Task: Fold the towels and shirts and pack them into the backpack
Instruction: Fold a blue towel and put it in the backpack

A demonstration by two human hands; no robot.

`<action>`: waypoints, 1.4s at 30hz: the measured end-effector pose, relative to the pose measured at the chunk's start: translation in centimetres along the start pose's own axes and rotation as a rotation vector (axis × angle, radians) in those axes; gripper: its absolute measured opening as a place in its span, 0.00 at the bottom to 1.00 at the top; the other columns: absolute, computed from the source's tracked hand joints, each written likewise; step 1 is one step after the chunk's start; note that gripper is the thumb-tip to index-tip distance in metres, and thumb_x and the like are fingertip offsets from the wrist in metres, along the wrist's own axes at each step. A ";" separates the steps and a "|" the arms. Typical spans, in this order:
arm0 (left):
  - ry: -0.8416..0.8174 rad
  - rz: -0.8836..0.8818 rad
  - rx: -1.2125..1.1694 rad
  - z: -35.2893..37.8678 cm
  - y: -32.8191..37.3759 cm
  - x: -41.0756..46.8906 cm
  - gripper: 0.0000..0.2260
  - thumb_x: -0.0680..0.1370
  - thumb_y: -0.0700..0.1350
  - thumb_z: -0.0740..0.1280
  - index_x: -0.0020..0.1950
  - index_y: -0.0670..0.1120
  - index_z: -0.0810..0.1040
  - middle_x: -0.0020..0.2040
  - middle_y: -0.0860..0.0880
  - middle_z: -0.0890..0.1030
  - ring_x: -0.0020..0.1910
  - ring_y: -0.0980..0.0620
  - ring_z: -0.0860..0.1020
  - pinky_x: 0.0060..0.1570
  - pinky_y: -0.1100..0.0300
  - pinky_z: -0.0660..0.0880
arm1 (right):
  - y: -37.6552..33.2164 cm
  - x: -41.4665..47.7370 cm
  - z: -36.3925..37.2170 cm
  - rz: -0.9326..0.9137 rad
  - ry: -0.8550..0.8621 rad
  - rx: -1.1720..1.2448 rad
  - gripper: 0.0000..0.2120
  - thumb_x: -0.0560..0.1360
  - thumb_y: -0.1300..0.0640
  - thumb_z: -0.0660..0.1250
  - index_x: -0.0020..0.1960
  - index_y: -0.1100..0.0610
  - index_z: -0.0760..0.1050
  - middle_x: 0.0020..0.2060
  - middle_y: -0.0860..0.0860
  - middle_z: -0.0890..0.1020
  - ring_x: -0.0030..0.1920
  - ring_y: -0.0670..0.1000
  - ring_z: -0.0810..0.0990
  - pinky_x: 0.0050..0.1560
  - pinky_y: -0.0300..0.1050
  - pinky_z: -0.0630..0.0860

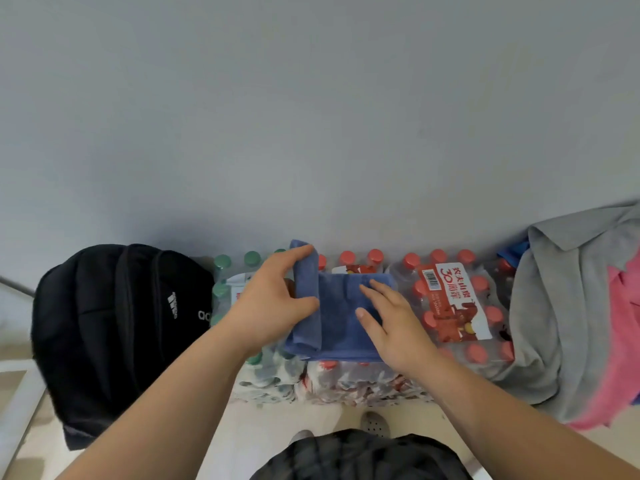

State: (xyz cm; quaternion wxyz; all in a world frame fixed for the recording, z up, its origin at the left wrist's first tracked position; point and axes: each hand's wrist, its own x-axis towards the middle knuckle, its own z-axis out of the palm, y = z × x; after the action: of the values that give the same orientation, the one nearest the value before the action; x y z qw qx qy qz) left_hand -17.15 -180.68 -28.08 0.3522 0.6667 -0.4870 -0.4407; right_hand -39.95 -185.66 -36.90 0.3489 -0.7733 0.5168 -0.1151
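Observation:
A blue towel [341,315] lies on top of shrink-wrapped packs of water bottles. My left hand [268,299] grips its left edge, which is lifted and folded over toward the right. My right hand [391,323] lies flat on the towel's right part with fingers spread, pressing it down. A black backpack [114,327] stands to the left against the wall, and I cannot tell if it is unzipped. A grey shirt [554,306] and a pink garment [620,341] are piled at the right, with a bit of blue cloth [516,251] behind them.
Packs of red-capped bottles [457,299] and green-capped bottles [228,271] form the work surface along a grey wall. My dark shorts and a grey shoe [374,424] show at the bottom over a light floor. A white ledge [17,403] lies at the far left.

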 end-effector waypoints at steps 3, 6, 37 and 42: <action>-0.018 0.087 0.214 4.0 1.2 1.6 0.34 0.70 0.38 0.70 0.75 0.55 0.68 0.65 0.54 0.70 0.55 0.53 0.78 0.51 0.61 0.74 | 1.3 -0.4 -1.9 0.036 0.027 0.235 0.22 0.84 0.48 0.58 0.77 0.49 0.65 0.74 0.46 0.68 0.73 0.44 0.63 0.75 0.43 0.59; -0.072 0.081 0.373 8.2 1.8 2.9 0.34 0.70 0.40 0.70 0.76 0.51 0.67 0.65 0.52 0.70 0.63 0.51 0.73 0.60 0.61 0.71 | 2.6 -0.5 -3.0 0.120 -0.063 0.545 0.18 0.84 0.50 0.59 0.73 0.43 0.68 0.68 0.41 0.75 0.68 0.42 0.72 0.72 0.52 0.70; 0.070 -0.088 1.100 15.9 -5.0 3.7 0.45 0.72 0.78 0.42 0.79 0.52 0.33 0.80 0.47 0.33 0.78 0.44 0.31 0.74 0.38 0.34 | 6.8 2.5 -6.5 -0.368 -0.384 -0.583 0.31 0.84 0.40 0.47 0.82 0.48 0.42 0.81 0.43 0.40 0.79 0.51 0.32 0.78 0.59 0.36; 0.073 -0.043 1.010 15.2 -4.6 3.3 0.44 0.73 0.77 0.47 0.81 0.54 0.37 0.81 0.49 0.35 0.79 0.47 0.32 0.75 0.39 0.36 | 5.9 3.2 -7.1 -0.366 -0.331 -0.556 0.30 0.83 0.38 0.51 0.81 0.47 0.54 0.81 0.44 0.50 0.81 0.53 0.41 0.80 0.57 0.41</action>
State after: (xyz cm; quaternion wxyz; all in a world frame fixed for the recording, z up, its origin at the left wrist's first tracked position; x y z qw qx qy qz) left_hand -29.25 -183.17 -38.52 -0.0066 0.7789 -0.6127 -0.1337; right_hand -46.61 -192.77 -36.12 0.1779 -0.9263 0.3180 0.0959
